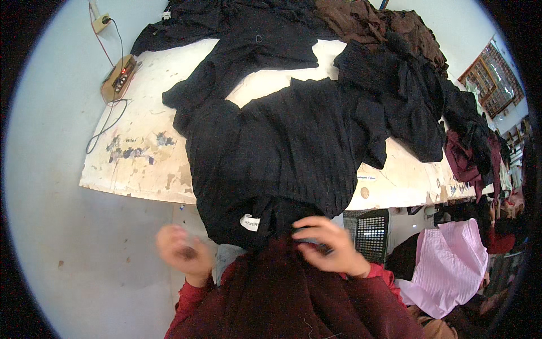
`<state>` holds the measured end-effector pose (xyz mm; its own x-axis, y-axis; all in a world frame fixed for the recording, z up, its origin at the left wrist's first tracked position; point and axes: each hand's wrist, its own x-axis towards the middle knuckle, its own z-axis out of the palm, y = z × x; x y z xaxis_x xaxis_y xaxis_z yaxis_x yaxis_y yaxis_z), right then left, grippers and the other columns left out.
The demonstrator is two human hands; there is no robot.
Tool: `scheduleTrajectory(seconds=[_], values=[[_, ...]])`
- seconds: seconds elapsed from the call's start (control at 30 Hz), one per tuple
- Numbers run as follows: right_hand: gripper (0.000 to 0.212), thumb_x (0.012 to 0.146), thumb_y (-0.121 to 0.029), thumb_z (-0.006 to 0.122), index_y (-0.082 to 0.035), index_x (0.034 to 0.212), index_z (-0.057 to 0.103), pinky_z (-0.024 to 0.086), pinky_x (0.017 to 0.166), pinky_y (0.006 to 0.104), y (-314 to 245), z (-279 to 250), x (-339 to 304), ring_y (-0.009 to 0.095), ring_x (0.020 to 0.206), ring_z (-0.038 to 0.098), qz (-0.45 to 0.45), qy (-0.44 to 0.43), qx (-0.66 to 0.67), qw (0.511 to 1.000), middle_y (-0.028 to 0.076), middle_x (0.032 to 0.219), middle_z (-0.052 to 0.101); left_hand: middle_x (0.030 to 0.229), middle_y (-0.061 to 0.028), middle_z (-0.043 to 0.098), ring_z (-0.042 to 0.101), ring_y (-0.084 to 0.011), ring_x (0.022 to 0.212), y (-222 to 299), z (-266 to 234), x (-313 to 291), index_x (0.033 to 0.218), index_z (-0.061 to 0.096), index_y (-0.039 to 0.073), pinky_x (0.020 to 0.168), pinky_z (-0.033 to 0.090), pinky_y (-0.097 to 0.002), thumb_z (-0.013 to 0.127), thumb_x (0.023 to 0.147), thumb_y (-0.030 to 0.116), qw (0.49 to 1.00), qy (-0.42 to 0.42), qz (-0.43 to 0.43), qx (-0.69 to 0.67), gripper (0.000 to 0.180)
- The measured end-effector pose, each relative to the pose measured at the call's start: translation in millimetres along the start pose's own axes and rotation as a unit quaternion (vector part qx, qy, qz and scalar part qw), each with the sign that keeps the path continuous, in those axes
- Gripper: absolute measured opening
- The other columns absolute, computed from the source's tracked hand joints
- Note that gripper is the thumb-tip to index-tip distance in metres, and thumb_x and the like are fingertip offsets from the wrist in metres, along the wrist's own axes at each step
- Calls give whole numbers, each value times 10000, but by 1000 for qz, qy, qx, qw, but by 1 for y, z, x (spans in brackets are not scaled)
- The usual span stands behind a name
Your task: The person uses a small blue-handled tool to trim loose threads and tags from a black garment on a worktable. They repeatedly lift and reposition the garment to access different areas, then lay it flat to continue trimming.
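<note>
Though black, garment (271, 150) seemingly pleated.

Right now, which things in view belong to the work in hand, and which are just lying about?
Apparently in work:
- black garment nearest both hands
- its white label

Apparently lying about:
- pink cloth
- brown cloth
- slotted basket

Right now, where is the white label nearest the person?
In the head view, the white label is below and slightly left of centre, on the black garment's near part, between the left hand and right hand.
</note>
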<state>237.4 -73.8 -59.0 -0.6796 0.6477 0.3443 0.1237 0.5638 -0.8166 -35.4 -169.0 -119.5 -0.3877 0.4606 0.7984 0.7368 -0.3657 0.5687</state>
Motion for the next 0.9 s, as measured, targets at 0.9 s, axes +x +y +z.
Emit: scheduleTrajectory(seconds=[0.9], values=[[263, 664, -157, 738, -188, 925, 721, 353, 461, 250, -11, -43, 55, 109, 537, 570, -217, 55, -260, 939, -40, 749, 639, 759, -33, 662, 590, -208, 663, 65, 79, 95, 832, 678, 96, 688, 418, -335, 684, 773, 113, 960, -257, 98, -61, 63]])
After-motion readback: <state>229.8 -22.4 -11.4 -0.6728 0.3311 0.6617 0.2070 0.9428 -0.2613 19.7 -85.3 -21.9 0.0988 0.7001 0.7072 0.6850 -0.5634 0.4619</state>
